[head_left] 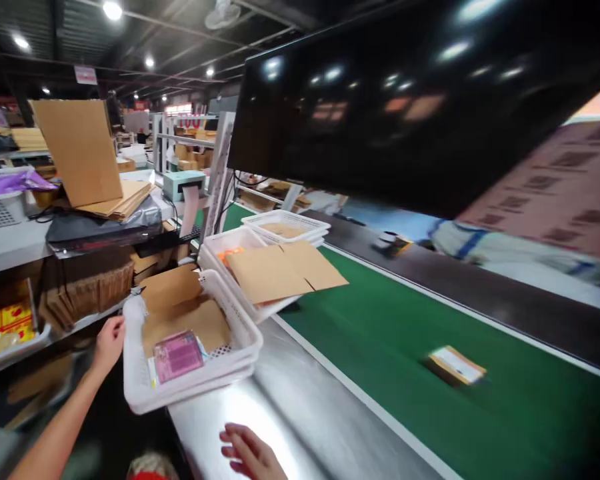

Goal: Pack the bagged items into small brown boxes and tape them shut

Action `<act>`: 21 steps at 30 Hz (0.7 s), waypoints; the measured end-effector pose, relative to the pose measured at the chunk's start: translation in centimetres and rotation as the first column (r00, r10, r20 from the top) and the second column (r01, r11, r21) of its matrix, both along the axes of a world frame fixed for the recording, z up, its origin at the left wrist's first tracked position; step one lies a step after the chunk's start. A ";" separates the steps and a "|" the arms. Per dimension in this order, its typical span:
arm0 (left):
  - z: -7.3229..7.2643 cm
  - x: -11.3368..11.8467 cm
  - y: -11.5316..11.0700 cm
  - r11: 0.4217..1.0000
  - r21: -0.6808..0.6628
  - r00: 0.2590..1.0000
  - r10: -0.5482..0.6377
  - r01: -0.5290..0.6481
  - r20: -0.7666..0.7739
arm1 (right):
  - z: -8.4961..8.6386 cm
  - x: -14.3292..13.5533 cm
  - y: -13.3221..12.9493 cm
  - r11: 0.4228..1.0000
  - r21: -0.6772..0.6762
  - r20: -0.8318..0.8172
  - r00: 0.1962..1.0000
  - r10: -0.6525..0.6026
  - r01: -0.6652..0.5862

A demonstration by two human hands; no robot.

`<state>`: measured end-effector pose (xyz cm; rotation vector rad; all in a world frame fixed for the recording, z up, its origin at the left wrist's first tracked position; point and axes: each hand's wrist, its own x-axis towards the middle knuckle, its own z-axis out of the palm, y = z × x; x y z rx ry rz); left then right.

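My left hand (110, 341) is at the left side of a white plastic basket (135, 373), its curled fingers against the basket's outer edge. This basket sits on another one and juts past the edge of the metal table (285, 387). Inside lie a pink-purple flat packet (179, 357) and brown cardboard (207, 323). My right hand (253, 450) hovers over the metal table in front of the basket, fingers apart, holding nothing.
A green conveyor belt (360, 320) runs along the right, carrying a blurred small parcel (457, 365). Behind, more white baskets (300, 223) hold flat cardboard (280, 273). A large black screen (370, 113) hangs above. A label printer (184, 183) and stacked cardboard (83, 153) stand at left.
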<state>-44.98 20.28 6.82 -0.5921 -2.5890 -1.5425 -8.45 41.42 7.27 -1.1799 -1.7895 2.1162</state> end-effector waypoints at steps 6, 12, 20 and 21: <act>-0.6 -3.6 12.5 0.857 -0.312 0.908 -0.416 0.410 0.049 | 0.6 -0.9 0.1 0.996 0.085 0.059 0.998 -0.008 0.003; -3.6 -1.1 13.8 0.335 -0.726 0.755 -0.536 0.601 0.377 | 2.0 1.2 1.4 0.985 0.173 0.228 0.972 -0.057 0.017; -2.4 1.8 13.7 0.169 -0.766 0.690 -0.583 0.620 0.429 | 6.0 -3.8 2.2 0.963 0.268 0.232 0.971 -0.064 0.000; -2.4 1.9 13.7 0.181 -0.753 0.683 -0.588 0.633 0.433 | 7.0 -4.7 2.6 0.955 0.296 0.213 0.975 -0.060 -0.006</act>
